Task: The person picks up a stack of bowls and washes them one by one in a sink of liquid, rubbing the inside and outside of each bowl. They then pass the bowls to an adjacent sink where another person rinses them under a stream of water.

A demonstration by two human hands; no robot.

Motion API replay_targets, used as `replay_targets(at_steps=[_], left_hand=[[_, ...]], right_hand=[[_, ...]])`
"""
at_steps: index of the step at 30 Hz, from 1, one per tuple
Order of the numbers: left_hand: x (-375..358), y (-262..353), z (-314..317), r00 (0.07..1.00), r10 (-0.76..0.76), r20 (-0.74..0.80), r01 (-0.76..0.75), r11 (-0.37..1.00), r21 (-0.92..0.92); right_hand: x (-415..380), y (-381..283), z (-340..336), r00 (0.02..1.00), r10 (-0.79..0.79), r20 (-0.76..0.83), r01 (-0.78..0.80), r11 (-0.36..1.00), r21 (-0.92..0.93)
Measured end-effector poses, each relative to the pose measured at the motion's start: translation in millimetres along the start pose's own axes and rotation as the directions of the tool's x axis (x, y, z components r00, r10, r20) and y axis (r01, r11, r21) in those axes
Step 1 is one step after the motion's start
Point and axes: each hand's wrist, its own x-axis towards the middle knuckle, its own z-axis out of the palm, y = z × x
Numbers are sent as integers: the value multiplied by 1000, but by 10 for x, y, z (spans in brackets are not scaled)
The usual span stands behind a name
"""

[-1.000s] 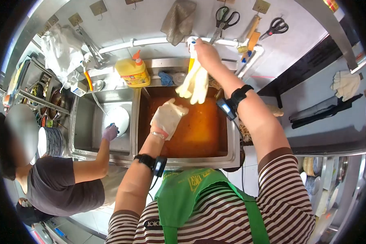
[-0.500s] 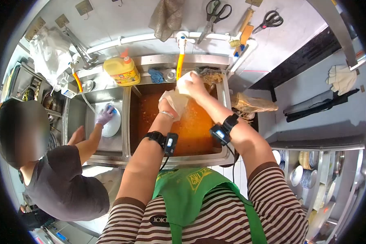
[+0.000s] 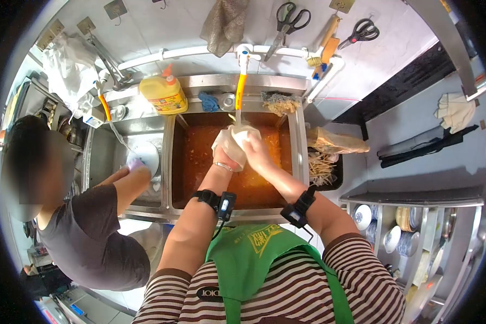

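A pale cloth [image 3: 221,141] is wrapped about my left hand [image 3: 229,154], over the reddish-brown water [image 3: 200,178] in the right sink basin. My right hand [image 3: 255,151] is closed round a small white item [image 3: 244,135], pressed against the cloth; its exact shape is hard to make out. Both hands meet just below the yellow tap hose [image 3: 241,92], whose end hangs over them. The cloth hides most of my left fingers.
At the left basin a co-worker [image 3: 92,232] handles a white plate [image 3: 146,156]. On the sink ledge stand a yellow jug [image 3: 164,94], a blue cloth [image 3: 208,101] and scourers [image 3: 281,102]. A bin of sticks [image 3: 323,167] is to the right.
My right hand has moved down and slightly left with the white item, against the cloth on my left hand. The co-worker's hands have come together at the plate.
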Motion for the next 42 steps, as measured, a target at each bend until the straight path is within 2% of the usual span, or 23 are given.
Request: replay_targets(at_steps=[2,3,5,7,11,14,15,16,17,18,20,22,24,26,28,31,34,35,36,38,40,41,42], left_hand=[[57,-76,-70,993,-116,-4,106,925,-366],[422,-340,-422,985,-9,170,89,878,-470],[569,-462,-590,985,3,174,77,888,-453],[513,-462,-602,983,-27,180,93,924,-372],[679,-496,-655,980,-7,197,80,928,-365],[632,-305,-465,963,65,263,52,908,-415],[740,-235,-591,873,77,481,119,924,-364],[875,-229,-602,872,77,483,116,927,-357],[1008,-241,-627,917,148,371,-255,932,257],[1179,-330,-721,906,274,321,-417,467,779],[1620,-593,-1137,889,320,327,-457,645,613],[1231,-317,-922,843,389,372,-530,719,449],[932,-63,-734,817,416,399,-559,742,370],[755,39,-616,902,383,200,-431,761,485],[839,62,-706,910,341,238,-367,928,71],[547,215,-591,856,399,329,-455,883,113],[-124,495,-77,976,202,82,-217,936,276],[-133,466,-86,982,189,-13,-187,978,98],[-145,401,-119,983,150,-104,-158,984,-81],[59,124,-498,987,149,51,-137,972,-190],[-56,-7,-507,994,95,56,-74,949,-307],[-149,-67,-471,985,166,-47,-171,976,-135],[-107,-126,-737,982,118,146,-84,972,-220]], right_hand=[[-175,-117,-27,971,-185,151,205,970,-128],[-250,-130,-9,953,-264,147,281,953,-110],[-323,-219,-73,929,-342,140,356,930,-94],[-385,-481,-268,902,-67,426,178,957,-227],[-485,-546,-505,861,-231,452,339,924,-174],[-172,-609,-745,630,-151,762,392,909,-144],[46,-901,-844,716,-247,653,424,897,-126],[265,-1200,-944,782,-336,526,459,880,-120],[538,-1386,-1003,883,-230,410,356,896,-265],[901,-1330,-935,872,-465,152,489,820,-297],[1572,-1489,-1052,668,-744,-9,646,585,-490],[2018,-1448,-943,657,-748,-96,547,561,-621],[2270,-1495,-870,960,-124,253,276,582,-765],[2121,-1738,-690,962,-91,257,263,558,-787],[2045,-1728,-677,964,-47,260,244,534,-809],[1931,-1309,-744,942,-316,114,323,760,-564],[1114,-860,-802,929,-191,317,257,949,-183],[757,-747,-779,880,-128,457,286,911,-296],[506,-538,-690,796,-398,456,518,837,-173],[199,-91,-233,807,-557,194,590,763,-264],[170,-170,-176,848,-529,32,530,847,-42],[161,-178,-186,850,-526,29,527,849,-32],[117,-134,-192,926,-372,56,366,926,92]])
